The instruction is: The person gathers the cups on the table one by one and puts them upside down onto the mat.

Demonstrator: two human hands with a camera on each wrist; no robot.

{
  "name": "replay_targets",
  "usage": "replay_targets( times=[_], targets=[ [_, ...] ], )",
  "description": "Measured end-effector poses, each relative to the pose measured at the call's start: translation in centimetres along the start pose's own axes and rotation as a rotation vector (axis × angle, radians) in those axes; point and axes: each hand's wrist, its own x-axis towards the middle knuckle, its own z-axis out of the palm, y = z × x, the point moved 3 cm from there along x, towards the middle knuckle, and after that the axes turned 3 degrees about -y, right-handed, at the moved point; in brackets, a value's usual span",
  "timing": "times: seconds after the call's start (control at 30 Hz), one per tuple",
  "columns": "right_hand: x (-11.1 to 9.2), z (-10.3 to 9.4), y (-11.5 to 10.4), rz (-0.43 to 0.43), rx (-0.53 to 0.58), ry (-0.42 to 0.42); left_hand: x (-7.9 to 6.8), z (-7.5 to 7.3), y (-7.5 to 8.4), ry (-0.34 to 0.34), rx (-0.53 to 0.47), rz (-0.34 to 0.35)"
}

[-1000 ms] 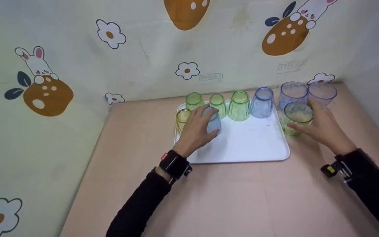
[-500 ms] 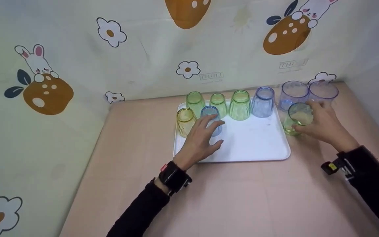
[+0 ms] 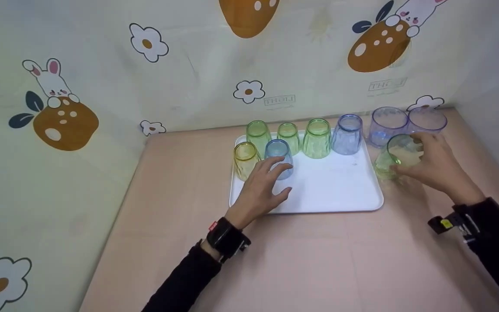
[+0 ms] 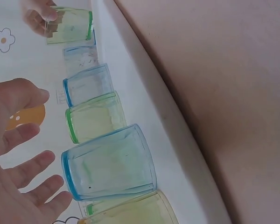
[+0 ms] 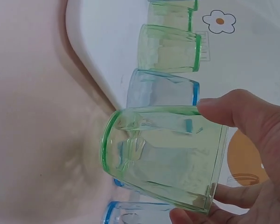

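Observation:
My right hand (image 3: 442,167) grips a clear green glass (image 3: 390,158) near its mouth, thumb on one side and fingers on the other. The glass leans to the right, beyond the right edge of the white tray (image 3: 332,195). In the right wrist view, the thick base of the green glass (image 5: 158,158) points away from the palm. My left hand (image 3: 258,190) hovers over the tray's left part with fingers spread and bent, holding nothing. Right behind its fingers stands an upside-down blue glass (image 3: 278,149). The left wrist view shows a gap between the fingers and the blue glass (image 4: 109,163).
Beside the blue glass stands an upside-down yellow glass (image 3: 245,162). Along the tray's back are several upturned glasses, green (image 3: 317,138) and blue (image 3: 347,134). Two mouth-up bluish-purple glasses (image 3: 388,125) stand behind the right hand, near the patterned wall covering (image 3: 197,86).
The right hand has moved slightly right, tilting the green glass from upright. My left hand has drawn back toward me from the blue glass, uncovering it and the yellow one.

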Motion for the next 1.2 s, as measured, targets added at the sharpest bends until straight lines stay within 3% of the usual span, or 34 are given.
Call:
replay_targets(
  times=[0.27,0.57,0.87,1.2],
  targets=[
    [-0.5,-1.4,-1.0,0.032,0.086,0.053,0.1,0.0,-0.1,0.001,-0.048,-0.021],
    [-1.0,-1.6,-1.8,0.055,0.343,-0.028,1.1,-0.4,0.1,0.004,-0.173,-0.045],
    [-1.4,-0.6,-3.3,-0.031,0.574,-0.086,2.3,-0.6,0.9,0.020,-0.354,-0.024],
    [-1.8,1.1,-5.4,-0.187,0.826,-0.232,3.7,-0.1,2.1,-0.043,-0.545,-0.048]
  ],
)
